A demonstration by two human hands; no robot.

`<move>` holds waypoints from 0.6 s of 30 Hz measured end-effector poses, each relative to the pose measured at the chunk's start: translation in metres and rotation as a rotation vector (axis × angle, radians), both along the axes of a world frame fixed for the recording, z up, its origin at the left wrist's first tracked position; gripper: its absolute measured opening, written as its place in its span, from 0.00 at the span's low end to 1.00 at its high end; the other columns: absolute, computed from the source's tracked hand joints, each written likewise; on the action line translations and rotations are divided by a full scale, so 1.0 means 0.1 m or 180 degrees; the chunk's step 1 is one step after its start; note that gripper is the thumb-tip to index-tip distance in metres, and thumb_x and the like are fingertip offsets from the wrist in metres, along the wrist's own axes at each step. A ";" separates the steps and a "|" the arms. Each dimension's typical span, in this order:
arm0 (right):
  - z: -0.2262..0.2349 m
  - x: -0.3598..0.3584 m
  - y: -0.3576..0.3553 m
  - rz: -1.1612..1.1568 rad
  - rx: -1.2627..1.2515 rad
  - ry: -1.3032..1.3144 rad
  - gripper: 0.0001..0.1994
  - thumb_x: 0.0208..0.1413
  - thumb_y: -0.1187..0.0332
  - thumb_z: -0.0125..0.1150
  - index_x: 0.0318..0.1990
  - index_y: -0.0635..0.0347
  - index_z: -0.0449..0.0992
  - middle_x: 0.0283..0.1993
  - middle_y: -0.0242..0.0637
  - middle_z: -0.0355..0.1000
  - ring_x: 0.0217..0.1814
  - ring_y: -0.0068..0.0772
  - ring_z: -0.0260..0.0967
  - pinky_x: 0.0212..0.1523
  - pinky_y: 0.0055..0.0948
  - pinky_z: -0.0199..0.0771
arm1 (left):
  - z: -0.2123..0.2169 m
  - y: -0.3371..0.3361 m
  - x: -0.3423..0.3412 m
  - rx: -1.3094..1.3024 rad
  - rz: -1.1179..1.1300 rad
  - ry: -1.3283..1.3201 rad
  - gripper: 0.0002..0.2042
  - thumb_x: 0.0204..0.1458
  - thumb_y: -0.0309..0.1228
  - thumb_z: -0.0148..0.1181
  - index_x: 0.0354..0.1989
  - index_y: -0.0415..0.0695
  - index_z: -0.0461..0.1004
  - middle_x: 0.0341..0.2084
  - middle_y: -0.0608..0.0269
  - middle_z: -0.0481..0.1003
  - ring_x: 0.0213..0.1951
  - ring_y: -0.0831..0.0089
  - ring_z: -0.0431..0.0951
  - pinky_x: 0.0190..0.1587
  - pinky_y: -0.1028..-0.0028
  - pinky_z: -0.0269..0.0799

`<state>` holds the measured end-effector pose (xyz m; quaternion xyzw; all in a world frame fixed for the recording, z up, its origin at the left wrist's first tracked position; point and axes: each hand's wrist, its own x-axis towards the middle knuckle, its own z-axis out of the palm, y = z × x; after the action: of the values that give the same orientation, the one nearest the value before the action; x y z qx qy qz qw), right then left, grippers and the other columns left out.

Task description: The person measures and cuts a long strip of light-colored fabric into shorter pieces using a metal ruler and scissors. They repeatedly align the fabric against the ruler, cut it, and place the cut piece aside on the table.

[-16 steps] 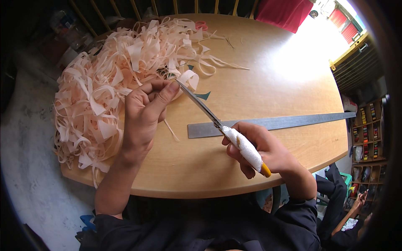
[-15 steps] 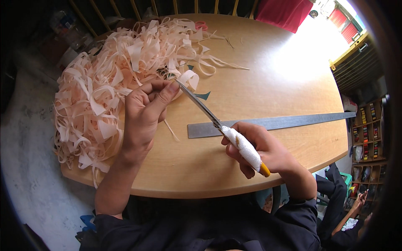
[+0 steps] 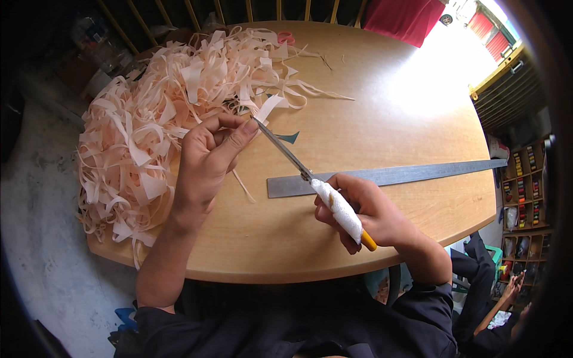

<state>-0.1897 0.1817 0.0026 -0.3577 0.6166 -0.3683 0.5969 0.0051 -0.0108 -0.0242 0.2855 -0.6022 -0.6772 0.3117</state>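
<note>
In my right hand (image 3: 370, 212) is a pair of scissors (image 3: 340, 206), its yellow handle wrapped in white material. The narrow blades point up and left, and their tips reach the fingertips of my left hand (image 3: 209, 146). Thumb and forefinger of that hand pinch a pale peach fabric strip (image 3: 271, 107), whose free end sticks out past the blade tips. The blades look closed or nearly so. Behind and left of my left hand spreads a large heap of peach fabric strips (image 3: 143, 125). A small dark green scrap (image 3: 289, 138) lies just right of the blades.
A long metal ruler (image 3: 406, 173) lies across the wooden table (image 3: 388, 83), partly behind my right hand. Pink-handled scissors (image 3: 286, 37) rest at the heap's far edge. Shelves with thread spools (image 3: 522, 191) stand at the right, where another person's hand (image 3: 512, 289) shows low down.
The strip's free end has swung from a curl to a straighter, upward-right slant. My right hand and the scissors have shifted slightly left; my left hand has barely moved.
</note>
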 end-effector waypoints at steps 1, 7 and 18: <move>0.00 -0.01 0.00 0.0002 -0.0087 0.0036 0.19 0.60 0.58 0.74 0.42 0.68 0.77 0.31 0.39 0.80 0.27 0.20 0.74 0.24 0.25 0.70 | 0.00 -0.01 0.00 -0.0040 -0.0051 0.0000 0.10 0.63 0.31 0.66 0.45 0.38 0.78 0.25 0.75 0.73 0.20 0.90 0.59 0.23 0.82 0.51; 0.00 -0.02 0.00 0.0054 -0.0462 0.0041 0.19 0.59 0.58 0.74 0.42 0.67 0.77 0.31 0.38 0.80 0.25 0.20 0.75 0.23 0.24 0.70 | 0.08 -0.02 0.01 0.0100 -0.0323 0.0141 0.10 0.66 0.31 0.62 0.50 0.38 0.78 0.27 0.69 0.74 0.29 0.82 0.72 0.33 0.79 0.65; 0.09 -0.10 0.04 0.0350 -0.0300 -0.0482 0.14 0.63 0.67 0.69 0.46 0.67 0.71 0.30 0.32 0.75 0.21 0.17 0.72 0.17 0.19 0.67 | 0.08 -0.19 0.14 -0.0302 -0.1176 0.0143 0.11 0.64 0.33 0.65 0.46 0.38 0.81 0.25 0.62 0.78 0.27 0.76 0.78 0.34 0.75 0.75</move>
<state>-0.1997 0.1857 0.0118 -0.3898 0.5311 -0.3896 0.6436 0.0194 -0.0300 -0.0164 0.1399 -0.6685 -0.7000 0.2086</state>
